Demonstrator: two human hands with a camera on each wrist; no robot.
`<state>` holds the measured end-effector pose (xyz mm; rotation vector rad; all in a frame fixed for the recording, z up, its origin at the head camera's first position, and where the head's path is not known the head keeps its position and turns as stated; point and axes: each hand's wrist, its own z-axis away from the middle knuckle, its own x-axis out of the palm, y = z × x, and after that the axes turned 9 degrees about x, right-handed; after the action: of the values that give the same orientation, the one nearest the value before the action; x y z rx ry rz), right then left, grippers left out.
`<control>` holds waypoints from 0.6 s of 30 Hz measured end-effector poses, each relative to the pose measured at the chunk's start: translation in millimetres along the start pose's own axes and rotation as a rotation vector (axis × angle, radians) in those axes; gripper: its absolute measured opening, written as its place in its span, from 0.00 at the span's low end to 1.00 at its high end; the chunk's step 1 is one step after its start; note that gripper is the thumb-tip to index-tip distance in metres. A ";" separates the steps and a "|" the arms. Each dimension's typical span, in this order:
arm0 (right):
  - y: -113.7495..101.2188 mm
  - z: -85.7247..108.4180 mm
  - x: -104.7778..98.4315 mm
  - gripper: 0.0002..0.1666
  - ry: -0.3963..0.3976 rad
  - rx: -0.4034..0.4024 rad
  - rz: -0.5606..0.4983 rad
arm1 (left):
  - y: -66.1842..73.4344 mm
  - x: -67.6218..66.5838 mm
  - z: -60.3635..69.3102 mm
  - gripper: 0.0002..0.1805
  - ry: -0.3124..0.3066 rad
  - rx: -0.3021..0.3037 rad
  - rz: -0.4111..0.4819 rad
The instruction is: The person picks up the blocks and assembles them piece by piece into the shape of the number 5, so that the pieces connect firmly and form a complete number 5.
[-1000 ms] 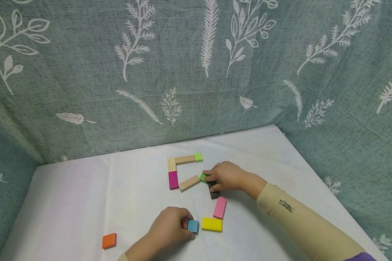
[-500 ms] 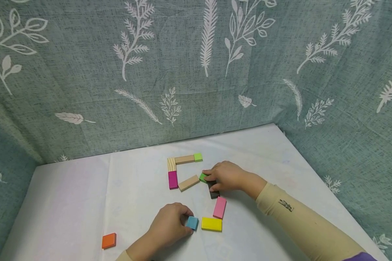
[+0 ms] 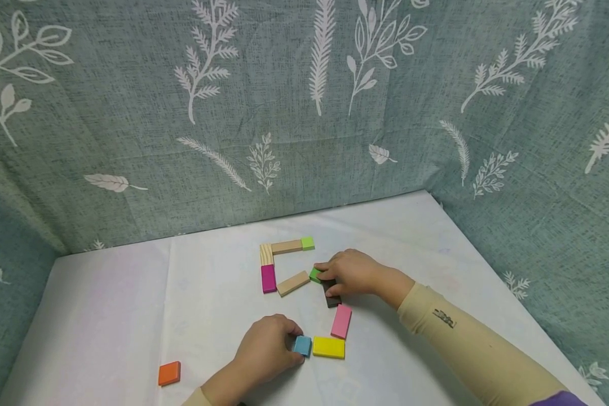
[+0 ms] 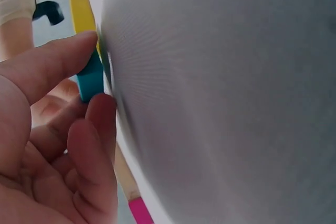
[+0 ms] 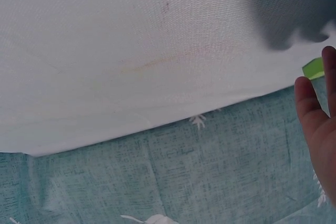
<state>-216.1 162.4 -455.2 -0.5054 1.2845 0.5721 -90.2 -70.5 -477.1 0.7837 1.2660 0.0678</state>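
Note:
My left hand [image 3: 267, 349] pinches a small blue block [image 3: 302, 345] between thumb and fingers. The block sits just left of a yellow block [image 3: 329, 347], with a thin gap between them in the head view. In the left wrist view, the teal-blue block [image 4: 91, 80] lines up with the yellow one. My right hand [image 3: 354, 273] rests over a black block [image 3: 331, 299], with a fingertip touching a green block [image 3: 314, 275]. A pink block [image 3: 341, 321] lies between the black and yellow ones. The right wrist view shows extended fingers; the black block is hidden there.
Beyond the hands lie a plain wooden block [image 3: 293, 283], a magenta block [image 3: 268, 278], a striped wooden block [image 3: 266, 254], another plain block [image 3: 286, 247] and a light green block [image 3: 308, 243]. An orange block [image 3: 170, 373] lies apart at left. Patterned cloth [image 3: 284, 113] surrounds the white table [image 3: 106, 304].
My left hand shifted the blue block slightly away from me, then right, narrowing its gap to the yellow block. The right hand has stayed on the black and green blocks.

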 end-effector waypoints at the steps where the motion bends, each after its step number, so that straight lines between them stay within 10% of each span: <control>1: 0.1 -0.1 0.1 0.29 0.000 0.001 -0.003 | 0.9 0.0 -0.3 0.17 0.004 -0.007 -0.011; 18: 0.2 -1.7 0.1 0.30 -0.023 0.023 -0.002 | 7.7 7.9 0.3 0.17 0.067 -0.045 -0.153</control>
<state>-217.5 161.5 -455.7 -0.4793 1.2672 0.5599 -84.5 -61.3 -479.3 0.6482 1.3793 -0.0007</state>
